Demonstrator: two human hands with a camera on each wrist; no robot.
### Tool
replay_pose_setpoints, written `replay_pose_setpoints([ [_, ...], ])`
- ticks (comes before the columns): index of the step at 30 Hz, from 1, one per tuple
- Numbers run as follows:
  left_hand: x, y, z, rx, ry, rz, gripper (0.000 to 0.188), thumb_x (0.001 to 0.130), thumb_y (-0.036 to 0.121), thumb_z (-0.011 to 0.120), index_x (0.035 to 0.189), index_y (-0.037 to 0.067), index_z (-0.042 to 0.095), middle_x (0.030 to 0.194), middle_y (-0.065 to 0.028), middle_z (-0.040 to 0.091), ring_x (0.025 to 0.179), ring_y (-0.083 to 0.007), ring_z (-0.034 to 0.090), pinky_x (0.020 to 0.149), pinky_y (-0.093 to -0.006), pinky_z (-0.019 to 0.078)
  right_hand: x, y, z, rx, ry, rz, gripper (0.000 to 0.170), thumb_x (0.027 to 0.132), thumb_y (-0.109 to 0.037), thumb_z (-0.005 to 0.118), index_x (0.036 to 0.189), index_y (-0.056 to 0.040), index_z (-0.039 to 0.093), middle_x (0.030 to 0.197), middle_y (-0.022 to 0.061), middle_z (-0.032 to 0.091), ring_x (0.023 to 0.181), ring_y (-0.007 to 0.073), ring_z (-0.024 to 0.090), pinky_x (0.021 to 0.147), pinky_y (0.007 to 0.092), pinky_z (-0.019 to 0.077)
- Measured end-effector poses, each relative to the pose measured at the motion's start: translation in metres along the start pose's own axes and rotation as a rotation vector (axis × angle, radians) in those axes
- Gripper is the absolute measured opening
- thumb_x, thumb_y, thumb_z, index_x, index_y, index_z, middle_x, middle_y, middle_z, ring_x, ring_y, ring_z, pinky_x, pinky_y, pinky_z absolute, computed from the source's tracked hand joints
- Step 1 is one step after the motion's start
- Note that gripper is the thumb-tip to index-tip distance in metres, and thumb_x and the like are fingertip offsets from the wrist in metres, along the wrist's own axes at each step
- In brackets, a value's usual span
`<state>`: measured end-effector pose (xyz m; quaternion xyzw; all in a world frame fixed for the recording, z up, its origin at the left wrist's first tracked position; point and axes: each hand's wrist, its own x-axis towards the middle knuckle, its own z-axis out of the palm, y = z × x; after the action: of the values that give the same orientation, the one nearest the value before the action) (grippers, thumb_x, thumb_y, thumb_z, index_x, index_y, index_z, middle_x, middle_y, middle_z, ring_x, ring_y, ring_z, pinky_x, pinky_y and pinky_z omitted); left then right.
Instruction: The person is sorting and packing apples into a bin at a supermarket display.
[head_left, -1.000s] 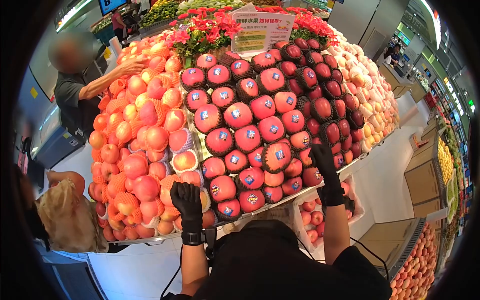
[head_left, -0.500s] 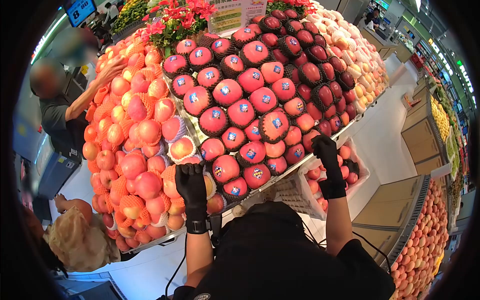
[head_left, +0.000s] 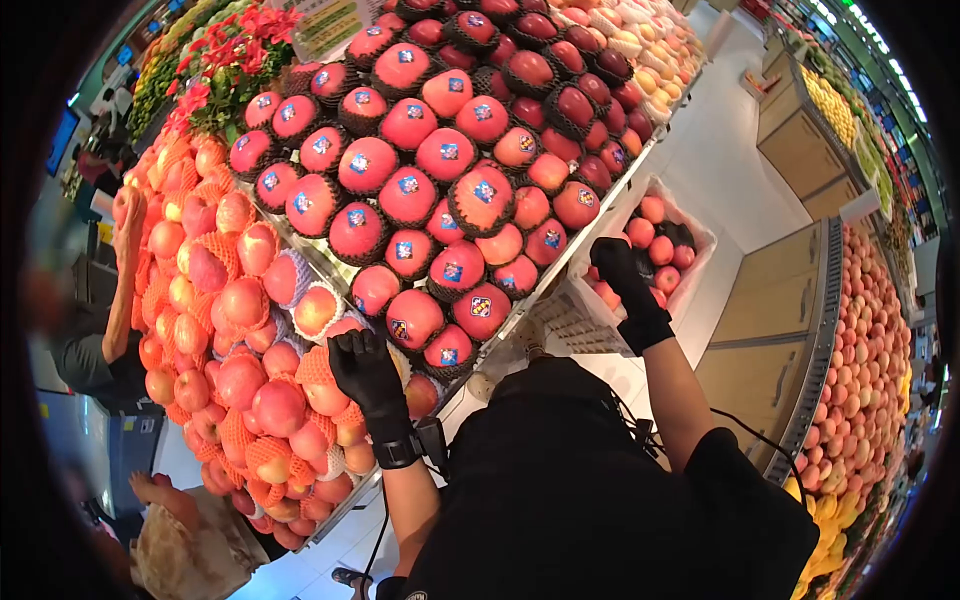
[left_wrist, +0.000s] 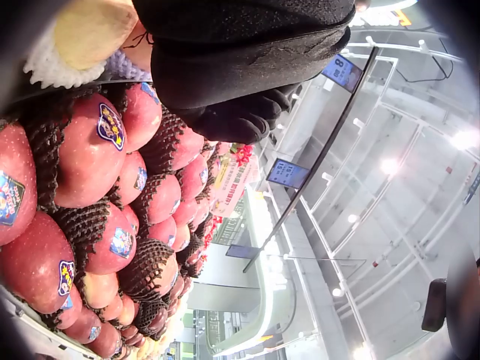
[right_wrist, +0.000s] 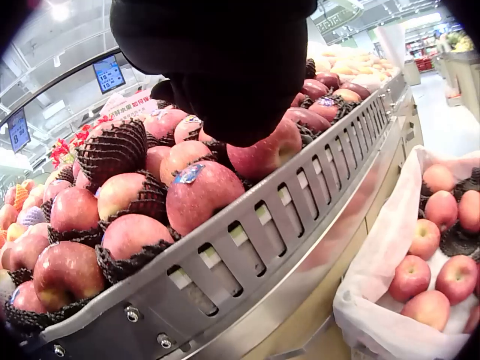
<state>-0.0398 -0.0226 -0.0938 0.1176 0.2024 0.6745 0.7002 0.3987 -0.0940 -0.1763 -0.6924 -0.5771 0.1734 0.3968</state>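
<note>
Both hands wear black gloves. My left hand (head_left: 370,375), fingers loosely curled and holding nothing, hovers at the front of the display between foam-netted apples (head_left: 285,405) and red apples with blue stickers (head_left: 367,165). In the left wrist view that hand (left_wrist: 232,67) covers the top, with stickered apples (left_wrist: 90,150) in dark nets below it. Out past the display's front edge, my right hand (head_left: 630,280) hangs loosely curled, also with nothing in it. The right wrist view has this hand (right_wrist: 225,75) overlapping the apples behind a slotted metal rail (right_wrist: 97,319).
A lined crate (right_wrist: 390,330) of apples stands low beside the display. Another shopper's arm (head_left: 125,270) reaches onto the left pile, and a second person (head_left: 190,540) is at lower left. Peaches (head_left: 860,370) fill a stand at right. Red flowers (head_left: 240,55) top the display.
The head view has swung to the right, so the display sits further left and tilted. Both hands stay raised at the display's front, holding nothing. The other shopper's arm remains at the left pile.
</note>
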Motion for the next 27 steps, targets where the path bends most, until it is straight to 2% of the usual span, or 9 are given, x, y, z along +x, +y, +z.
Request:
replay_pose_setpoints([
  [2, 0.0, -0.003, 0.003, -0.003, 0.015, -0.018, 0.028, 0.1, 0.024, 0.044, 0.075, 0.012, 0.043, 0.069, 0.0005, 0.038, 0.066, -0.0151, 0.038, 0.068, -0.03, 0.0358, -0.009, 0.022, 0.003, -0.381, -0.003, -0.313, 0.007, 0.067, -0.006, 0.059, 0.062, -0.0073, 0.053, 0.061, 0.0079, 0.052, 0.056, 0.0221, 0.055, 0.052, 0.0342, 0.0431],
  [5, -0.003, -0.009, 0.013, -0.019, 0.054, -0.045, 0.028, 0.1, 0.024, 0.042, 0.075, 0.012, 0.044, 0.07, 0.0006, 0.041, 0.067, -0.0157, 0.036, 0.072, -0.0324, 0.0372, -0.029, 0.07, 0.015, -1.128, -0.09, -0.388, 0.007, 0.067, -0.008, 0.06, 0.062, -0.0098, 0.054, 0.061, 0.0068, 0.052, 0.056, 0.0218, 0.055, 0.05, 0.0349, 0.0413],
  [8, -0.003, -0.016, 0.02, -0.052, 0.008, -0.088, 0.029, 0.101, 0.026, 0.042, 0.076, 0.012, 0.044, 0.071, 0.0003, 0.043, 0.069, -0.016, 0.039, 0.073, -0.0337, 0.0375, -0.053, 0.107, 0.016, -0.76, -0.165, -0.227, 0.008, 0.068, -0.01, 0.061, 0.063, -0.0124, 0.055, 0.06, 0.0056, 0.052, 0.053, 0.021, 0.053, 0.048, 0.0348, 0.0387],
  [11, -0.001, -0.028, 0.02, -0.005, 0.032, -0.099, 0.03, 0.101, 0.028, 0.041, 0.076, 0.012, 0.045, 0.072, 0.0002, 0.045, 0.07, -0.016, 0.042, 0.072, -0.0334, 0.0375, -0.084, 0.201, 0.034, -0.726, -0.262, 0.007, 0.006, 0.066, -0.007, 0.063, 0.066, -0.0103, 0.058, 0.062, 0.0086, 0.054, 0.058, 0.0214, 0.059, 0.051, 0.0339, 0.0438],
  [12, 0.001, -0.031, 0.018, -0.001, -0.006, -0.12, 0.03, 0.101, 0.028, 0.041, 0.076, 0.012, 0.045, 0.072, 0.0002, 0.046, 0.071, -0.016, 0.042, 0.072, -0.0333, 0.0375, -0.088, 0.204, 0.034, -0.898, -0.279, -0.055, 0.007, 0.069, -0.008, 0.061, 0.065, -0.0116, 0.057, 0.06, 0.0065, 0.052, 0.055, 0.0198, 0.055, 0.048, 0.0335, 0.0406],
  [14, 0.005, -0.039, 0.014, 0.006, -0.081, -0.16, 0.03, 0.102, 0.029, 0.041, 0.076, 0.013, 0.045, 0.073, 0.0002, 0.046, 0.072, -0.016, 0.044, 0.072, -0.0332, 0.0374, -0.093, 0.192, 0.028, -0.509, -0.222, 0.244, 0.005, 0.072, -0.008, 0.06, 0.068, -0.0099, 0.058, 0.06, 0.0067, 0.053, 0.052, 0.0186, 0.055, 0.046, 0.0321, 0.0399],
  [18, 0.005, -0.069, 0.03, 0.189, -0.038, -0.123, 0.03, 0.102, 0.028, 0.04, 0.076, 0.013, 0.044, 0.069, 0.0007, 0.042, 0.067, -0.0135, 0.04, 0.064, -0.029, 0.0355, -0.108, 0.161, 0.006, 0.151, -0.067, 0.72, 0.007, 0.079, -0.01, 0.057, 0.073, -0.0065, 0.059, 0.06, 0.0071, 0.056, 0.047, 0.0162, 0.053, 0.041, 0.0294, 0.0386],
  [23, 0.015, -0.099, 0.045, -0.065, -0.339, -0.405, 0.034, 0.1, 0.027, 0.042, 0.068, 0.014, 0.04, 0.061, 0.0025, 0.033, 0.057, -0.0117, 0.032, 0.056, -0.0278, 0.031, -0.126, 0.183, -0.017, 0.538, -0.098, 0.869, 0.014, 0.084, -0.014, 0.055, 0.084, -0.0025, 0.063, 0.063, 0.0084, 0.06, 0.045, 0.0171, 0.055, 0.039, 0.0286, 0.0427],
  [27, 0.01, -0.121, 0.061, 0.082, -0.267, -0.354, 0.031, 0.096, 0.022, 0.043, 0.066, 0.014, 0.038, 0.06, 0.0019, 0.031, 0.056, -0.0118, 0.031, 0.055, -0.0278, 0.0298, -0.145, 0.207, -0.026, 0.655, -0.068, 1.025, 0.009, 0.084, -0.009, 0.057, 0.086, -0.0026, 0.064, 0.061, 0.0113, 0.06, 0.045, 0.0207, 0.058, 0.038, 0.0321, 0.0436],
])
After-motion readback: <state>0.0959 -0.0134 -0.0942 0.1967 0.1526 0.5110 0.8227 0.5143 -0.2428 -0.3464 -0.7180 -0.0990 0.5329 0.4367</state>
